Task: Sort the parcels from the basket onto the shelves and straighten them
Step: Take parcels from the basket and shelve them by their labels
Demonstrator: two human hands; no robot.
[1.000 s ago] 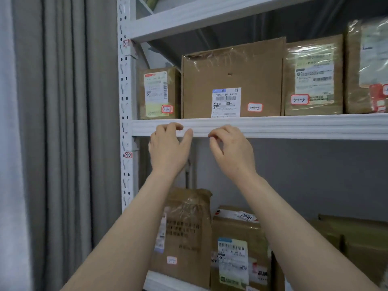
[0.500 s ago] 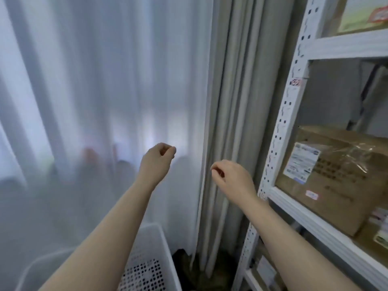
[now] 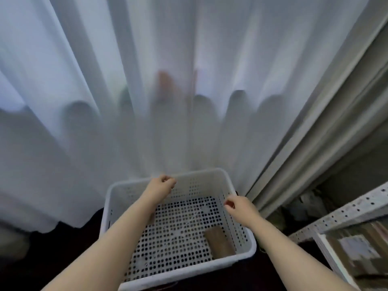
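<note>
View downward onto the white perforated basket [image 3: 251, 245], which stands on a dark floor. One brown parcel [image 3: 219, 243] lies inside the basket, on its bottom in the near right corner, close against the right wall; the rest of the bottom shows only the holes.

Your left hand [image 3: 161, 186] hangs over the basket's far rim, fingers curled in to the palm and holding nothing. Your right hand [image 3: 239, 207] hangs over the basket's right rim, fingers likewise curled in, thumb against the forefinger, with nothing in it. Neither hand touches the parcel, and both are well apart from it. Whether either hand touches the rim cannot be told.

Behind the basket hangs a sheer white curtain [image 3: 147, 80]; a grey curtain [image 3: 315, 133] falls to the basket's right. Further right of the basket is a white perforated shelf rail [image 3: 346, 213], with blurred boxes [image 3: 361, 248] below it.
</note>
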